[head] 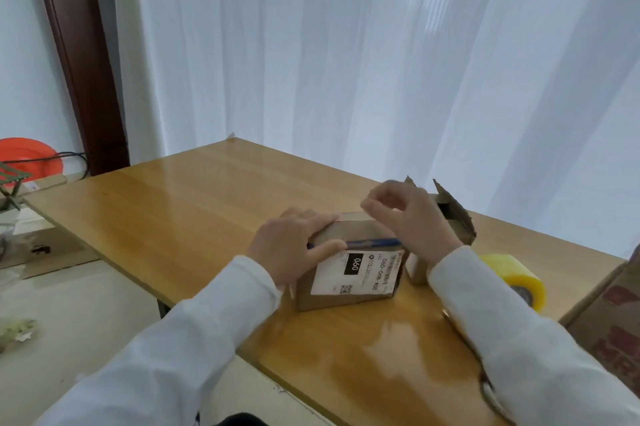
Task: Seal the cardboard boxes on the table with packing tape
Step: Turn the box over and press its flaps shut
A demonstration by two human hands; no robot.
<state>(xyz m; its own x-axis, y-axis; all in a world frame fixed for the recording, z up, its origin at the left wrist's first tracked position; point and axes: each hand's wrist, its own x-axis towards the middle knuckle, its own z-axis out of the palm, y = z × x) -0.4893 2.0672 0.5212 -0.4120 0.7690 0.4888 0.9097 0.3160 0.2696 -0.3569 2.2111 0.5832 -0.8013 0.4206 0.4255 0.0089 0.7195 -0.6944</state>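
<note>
Your wooden table (194, 204) has a broad bare stretch on its left and far side, open for a hand to sweep across. Near the middle, a small brown cardboard box with a white shipping label (349, 273) blocks the way, with your left hand (294, 249) lying flat on its left top edge. Your right hand (408, 218) hovers just above its right end, fingers loosely curled. Close behind that hand stands a second brown cardboard box with raised flaps (453, 218), crowding the right side. A yellowish roll of packing tape (516, 276) (partly hidden by your sleeve) lies just right of both boxes, and a large printed cardboard carton (613, 318) walls off the table's right edge.
</note>
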